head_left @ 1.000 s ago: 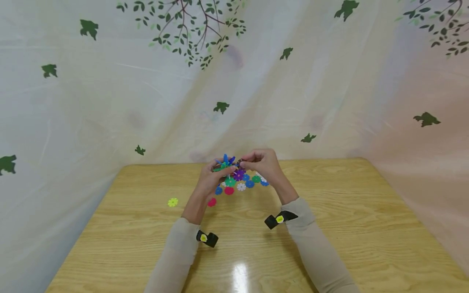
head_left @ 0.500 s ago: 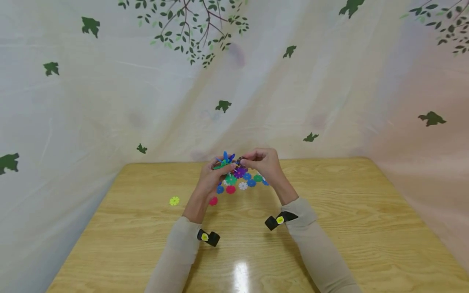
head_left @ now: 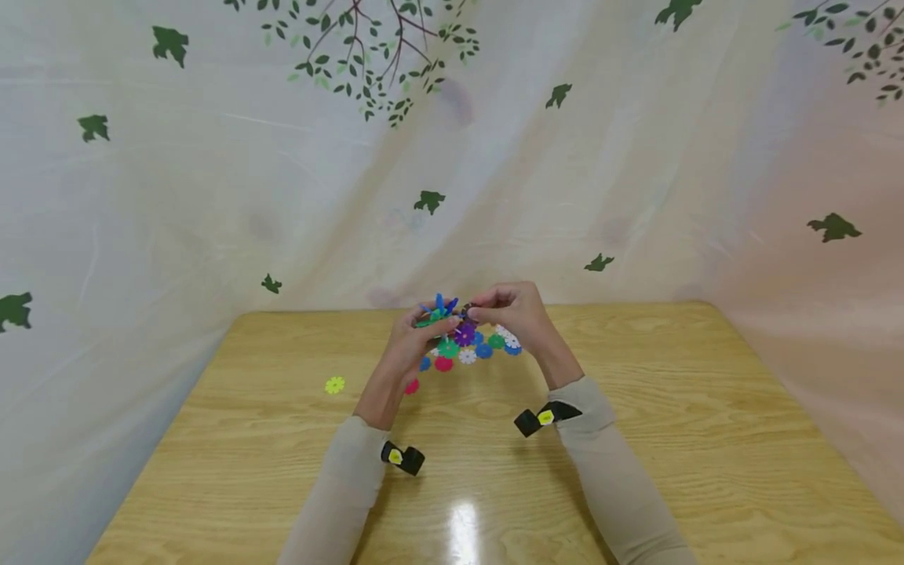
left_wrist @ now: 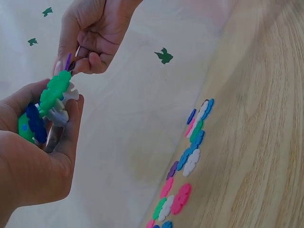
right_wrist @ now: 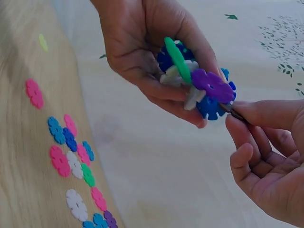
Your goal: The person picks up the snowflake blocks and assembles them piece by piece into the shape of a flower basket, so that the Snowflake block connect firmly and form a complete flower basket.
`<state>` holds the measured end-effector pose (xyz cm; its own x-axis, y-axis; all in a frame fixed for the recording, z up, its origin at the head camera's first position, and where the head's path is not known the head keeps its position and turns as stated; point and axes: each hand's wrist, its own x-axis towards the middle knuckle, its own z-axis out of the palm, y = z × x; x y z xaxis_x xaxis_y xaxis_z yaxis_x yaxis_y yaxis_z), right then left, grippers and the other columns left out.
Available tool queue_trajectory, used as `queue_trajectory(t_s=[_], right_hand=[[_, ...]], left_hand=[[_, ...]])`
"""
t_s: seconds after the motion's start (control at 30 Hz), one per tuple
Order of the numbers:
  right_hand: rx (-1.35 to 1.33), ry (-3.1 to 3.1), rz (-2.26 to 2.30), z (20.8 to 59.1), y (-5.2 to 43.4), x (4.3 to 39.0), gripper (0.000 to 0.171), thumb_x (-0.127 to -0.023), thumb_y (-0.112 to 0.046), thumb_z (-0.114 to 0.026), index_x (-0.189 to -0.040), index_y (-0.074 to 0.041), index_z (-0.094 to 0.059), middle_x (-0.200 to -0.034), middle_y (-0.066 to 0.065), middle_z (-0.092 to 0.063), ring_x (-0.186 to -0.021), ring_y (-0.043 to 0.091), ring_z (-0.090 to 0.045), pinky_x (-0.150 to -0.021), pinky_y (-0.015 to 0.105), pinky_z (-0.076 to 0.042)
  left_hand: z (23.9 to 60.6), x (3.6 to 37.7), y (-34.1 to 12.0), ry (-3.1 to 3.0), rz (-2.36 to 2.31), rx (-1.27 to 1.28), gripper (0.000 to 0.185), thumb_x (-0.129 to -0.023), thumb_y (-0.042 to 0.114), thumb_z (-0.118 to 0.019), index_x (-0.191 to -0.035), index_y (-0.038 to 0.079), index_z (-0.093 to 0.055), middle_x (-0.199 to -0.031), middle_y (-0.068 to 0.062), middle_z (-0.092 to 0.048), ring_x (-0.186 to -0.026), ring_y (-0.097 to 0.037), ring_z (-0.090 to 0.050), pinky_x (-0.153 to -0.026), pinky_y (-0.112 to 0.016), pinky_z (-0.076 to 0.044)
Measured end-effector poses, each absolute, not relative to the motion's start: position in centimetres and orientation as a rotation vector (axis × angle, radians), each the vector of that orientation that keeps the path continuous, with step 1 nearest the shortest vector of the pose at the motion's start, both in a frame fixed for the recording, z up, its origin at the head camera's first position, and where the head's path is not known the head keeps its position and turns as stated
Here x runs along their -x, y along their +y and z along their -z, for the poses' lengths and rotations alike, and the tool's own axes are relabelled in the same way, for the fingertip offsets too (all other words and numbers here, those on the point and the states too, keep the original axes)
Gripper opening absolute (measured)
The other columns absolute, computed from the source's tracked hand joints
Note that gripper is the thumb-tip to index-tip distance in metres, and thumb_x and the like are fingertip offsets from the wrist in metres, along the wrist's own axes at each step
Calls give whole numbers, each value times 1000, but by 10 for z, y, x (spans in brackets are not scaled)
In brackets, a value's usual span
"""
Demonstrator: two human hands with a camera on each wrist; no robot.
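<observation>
Where the tabletop ends, the space is closed off by a pale translucent curtain printed with green leaves and branches (head_left: 395, 55), draped across the back and both sides. The work surface is a light wood-grain table with a glossy top (head_left: 706, 439); a glare spot is seen near its front edge. Beige sleeves (head_left: 607, 471) are worn on both forearms, each with a small black wrist-mounted camera clip (head_left: 402, 457).

A scatter of flat plastic snowflake-shaped discs in pink, blue, green, white and purple (head_left: 469, 349) lies on the table under the hands, toward the far edge. One lone yellow-green disc (head_left: 335, 384) lies well apart, to the left.

The assembled cluster of interlocked green, blue, white and purple discs (right_wrist: 194, 80) is held above the table, over the scatter. It is gripped by the left hand (head_left: 410, 337), fingers and thumb curled round its underside. A single dark purple disc (left_wrist: 68, 61) is pinched between thumb and fingertips of the right hand (head_left: 512, 310), edge-on against the cluster's rim. Whether it is seated in a slot cannot be told.
</observation>
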<state>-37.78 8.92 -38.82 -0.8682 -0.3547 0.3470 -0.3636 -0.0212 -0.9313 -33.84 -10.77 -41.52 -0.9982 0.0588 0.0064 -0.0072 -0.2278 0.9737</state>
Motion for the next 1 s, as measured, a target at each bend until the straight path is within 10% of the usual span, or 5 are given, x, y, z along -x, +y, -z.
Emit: queue_trajectory(t_s=[0.53, 1.0], right_hand=[[-694, -2161, -1984, 389, 75, 369, 15, -88, 0, -77, -96, 11, -73, -90, 22, -74, -71, 7, -69, -69, 21, -60], [-777, -2054, -1922, 388, 68, 365, 11, -86, 6, -76, -93, 14, -73, -89, 33, -71, -66, 4, -67, -62, 17, -56]], left_hand=[[414, 339, -112, 1957, -2466, -52, 41, -95, 18, -74, -133, 13, -62, -125, -2, -70, -110, -12, -68, -96, -24, -55], [410, 337, -109, 1918, -2608, 11, 35, -92, 9, -75, -125, 0, -68, -102, 5, -76, -94, -9, -74, -90, -22, -58]])
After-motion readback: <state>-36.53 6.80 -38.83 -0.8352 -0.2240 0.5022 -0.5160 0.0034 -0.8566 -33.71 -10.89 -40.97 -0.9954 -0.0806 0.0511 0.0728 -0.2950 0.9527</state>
